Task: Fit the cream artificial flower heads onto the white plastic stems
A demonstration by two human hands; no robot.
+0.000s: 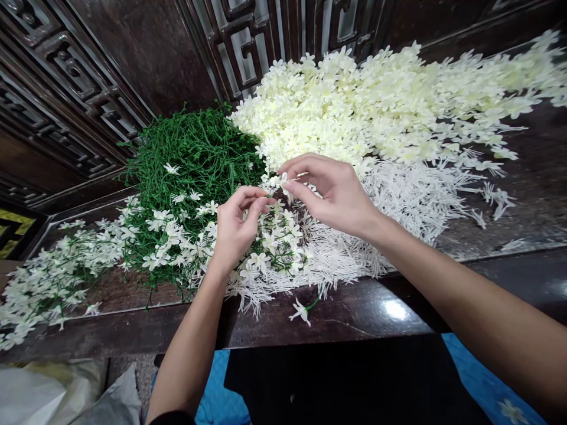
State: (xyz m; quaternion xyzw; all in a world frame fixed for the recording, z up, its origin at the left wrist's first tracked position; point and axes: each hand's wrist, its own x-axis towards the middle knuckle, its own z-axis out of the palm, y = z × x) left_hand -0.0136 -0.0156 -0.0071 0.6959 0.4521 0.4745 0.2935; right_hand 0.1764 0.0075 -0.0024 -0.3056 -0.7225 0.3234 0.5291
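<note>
My left hand [237, 227] and my right hand [330, 192] meet above a dark wooden table [354, 310]. Both hands are pinched. Between the right thumb and forefinger sits a small white artificial flower [280, 182]. The left fingertips close on a thin piece right beside it, too small to make out. Under the hands lie green plastic stems [195, 153], some with white blossoms fitted [172, 236], and a layer of white plastic stamen pieces [398, 200].
A big heap of loose cream petals [376, 100] covers the table's far right. Finished sprigs [48, 277] trail off to the left. One sprig [303, 310] hangs at the front edge. Carved dark wood panels [80, 77] stand behind. Plastic bags [57, 392] lie at the lower left.
</note>
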